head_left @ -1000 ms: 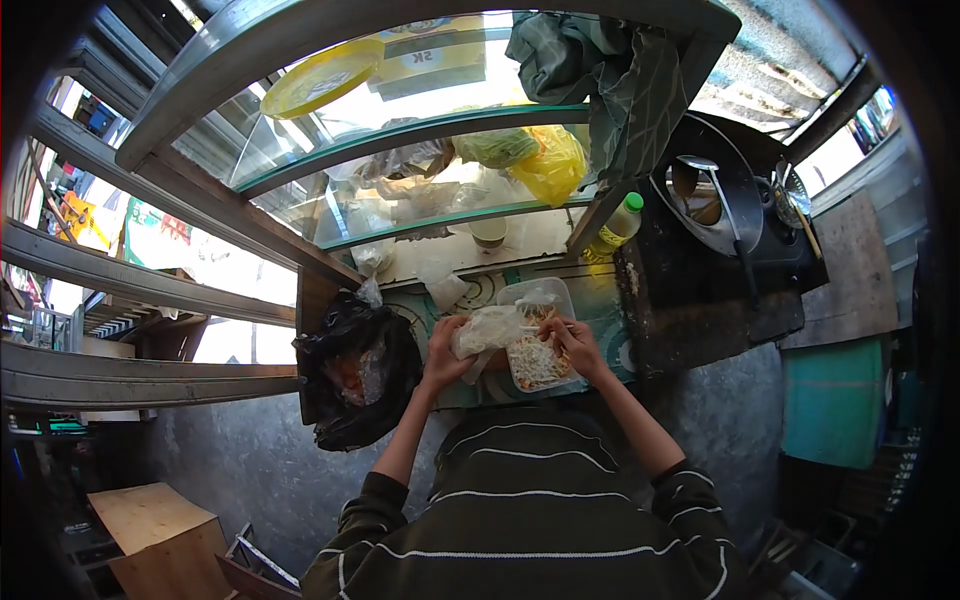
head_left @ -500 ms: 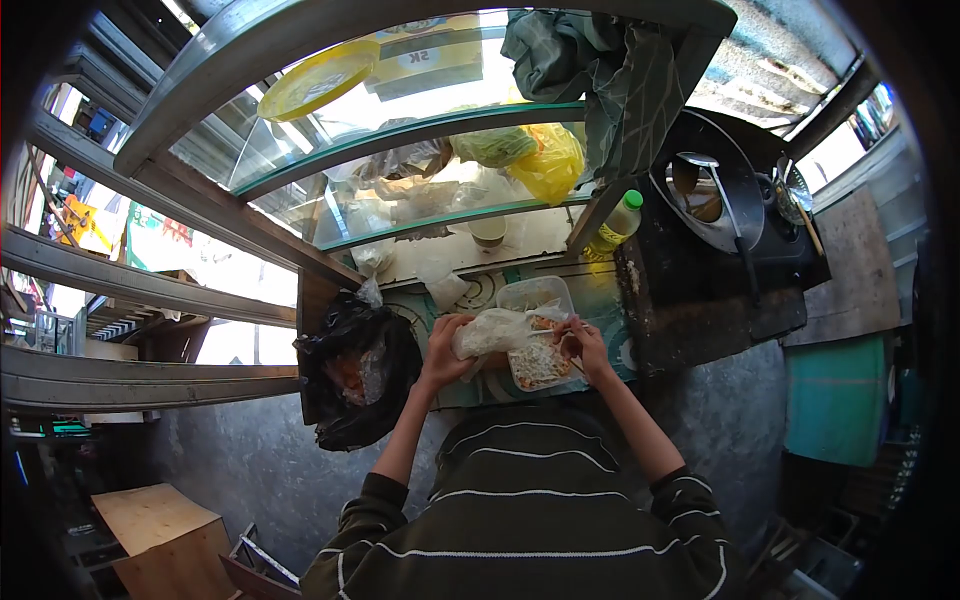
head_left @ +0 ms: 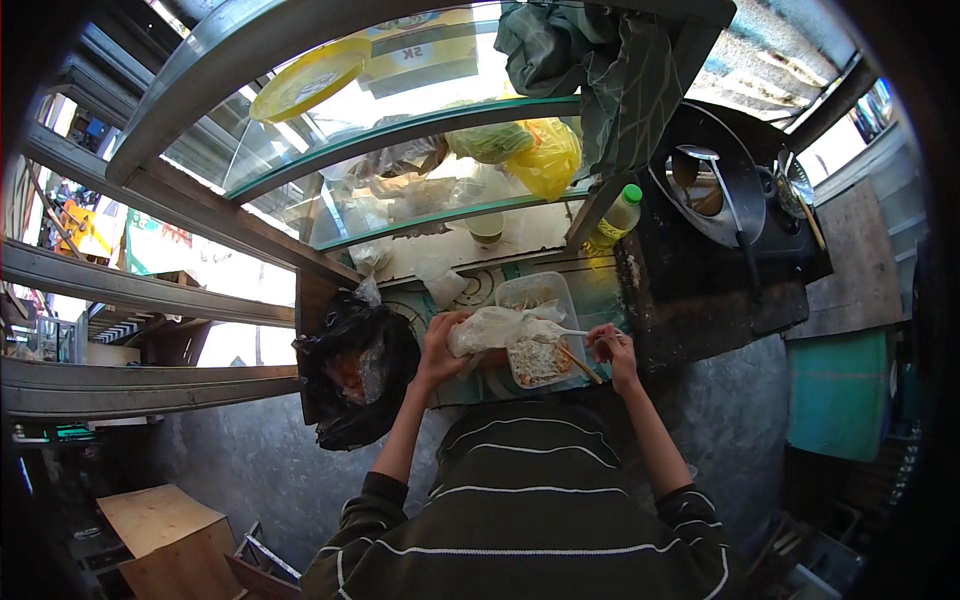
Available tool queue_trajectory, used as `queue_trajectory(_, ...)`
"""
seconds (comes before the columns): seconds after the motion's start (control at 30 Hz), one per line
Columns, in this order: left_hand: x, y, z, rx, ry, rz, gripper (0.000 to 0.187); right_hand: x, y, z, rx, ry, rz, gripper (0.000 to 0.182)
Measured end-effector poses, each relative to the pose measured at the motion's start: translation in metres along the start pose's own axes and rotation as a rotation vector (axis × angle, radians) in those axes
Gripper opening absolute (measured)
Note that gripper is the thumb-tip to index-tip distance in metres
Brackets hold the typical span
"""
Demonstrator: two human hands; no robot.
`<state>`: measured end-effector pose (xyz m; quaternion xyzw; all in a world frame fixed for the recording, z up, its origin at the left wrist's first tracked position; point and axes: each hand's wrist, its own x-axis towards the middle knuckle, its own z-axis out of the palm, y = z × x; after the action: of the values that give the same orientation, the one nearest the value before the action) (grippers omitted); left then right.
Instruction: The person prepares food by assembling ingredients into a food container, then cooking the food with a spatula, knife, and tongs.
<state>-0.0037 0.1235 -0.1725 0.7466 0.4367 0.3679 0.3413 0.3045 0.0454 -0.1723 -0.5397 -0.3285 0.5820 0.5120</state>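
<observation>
A clear plastic bag (head_left: 488, 331) with pale contents is held in my left hand (head_left: 442, 347), its mouth leaning over a clear plastic container (head_left: 560, 290). White shredded food (head_left: 540, 362) fills the near part of that container. My right hand (head_left: 612, 350) is closed at the container's right side, around the end of a thin white handle (head_left: 572, 332) whose other end reaches into the bag's mouth. A wooden stick (head_left: 583, 367) rests across the container's right edge, below the handle.
A black plastic bag (head_left: 358, 375) stands at the left. Behind are a glass case with a yellow bag (head_left: 546, 160), a cup (head_left: 487, 228) and a green-capped bottle (head_left: 615, 218). A wok (head_left: 708, 180) with a ladle sits on the stove at the right.
My right hand has moved right, away from the container, and the white handle now shows stretched between it and the bag. The wooden stick shows more fully. My left hand stays nearly in place.
</observation>
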Motion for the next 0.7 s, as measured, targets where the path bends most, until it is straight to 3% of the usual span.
queue_trajectory(0.2,-0.005,-0.007,0.002,0.002,0.025,-0.013,0.052,-0.024,0.008,0.008,-0.188,0.027,-0.138,0.036)
queue_trajectory(0.27,-0.005,-0.008,0.003,-0.001,0.025,-0.022,0.052,-0.033,0.006,0.017,-0.592,-0.039,-0.424,0.022)
queue_trajectory(0.3,-0.006,-0.008,0.004,-0.003,0.024,-0.032,0.052,-0.037,0.001,0.022,-0.592,-0.04,-0.424,0.022)
queue_trajectory(0.37,-0.006,-0.009,0.005,-0.009,0.03,-0.028,0.052,-0.044,-0.014,0.03,-0.921,-0.142,-0.558,0.011)
queue_trajectory(0.5,-0.006,-0.008,0.005,0.01,0.036,-0.019,0.052,-0.04,-0.022,0.026,-0.967,-0.156,-0.593,0.011)
queue_trajectory(0.57,-0.005,-0.008,0.005,-0.003,0.036,-0.02,0.052,-0.039,-0.028,0.023,-0.768,-0.072,-0.564,0.012)
queue_trajectory(0.7,-0.005,-0.008,0.006,-0.045,0.023,-0.034,0.053,-0.029,-0.038,0.025,-0.704,-0.121,-0.52,0.013)
